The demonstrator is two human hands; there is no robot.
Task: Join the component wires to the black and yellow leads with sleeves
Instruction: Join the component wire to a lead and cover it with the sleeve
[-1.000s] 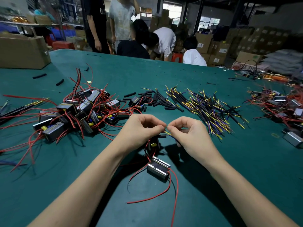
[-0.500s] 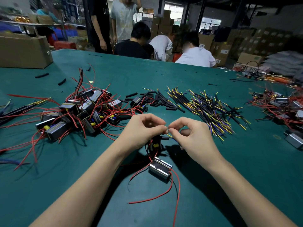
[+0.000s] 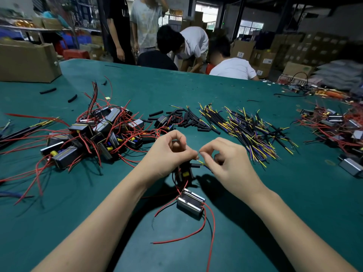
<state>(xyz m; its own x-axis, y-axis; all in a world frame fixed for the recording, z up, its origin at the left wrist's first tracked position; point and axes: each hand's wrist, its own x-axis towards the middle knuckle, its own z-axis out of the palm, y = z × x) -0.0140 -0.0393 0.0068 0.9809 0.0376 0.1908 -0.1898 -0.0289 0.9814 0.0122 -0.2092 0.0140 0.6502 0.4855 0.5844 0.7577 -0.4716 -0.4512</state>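
Your left hand (image 3: 169, 154) and right hand (image 3: 225, 161) both pinch yellow lead (image 3: 200, 161) between fingertips; component (image 3: 190, 203) lies just below grip.

A warehouse workshop: stacked brown cardboard cartons (image 3: 306, 50) beyond a green felt-topped bench (image 3: 176, 87) strewn with wiring.

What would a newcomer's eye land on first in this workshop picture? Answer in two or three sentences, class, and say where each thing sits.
First, the two hands meeting at the centre: the left hand and right hand pinch fine wire ends together above a metal component with red wires. Next, the tangled heap of components on the left of the green table. Then the fan of black and yellow leads on the right.
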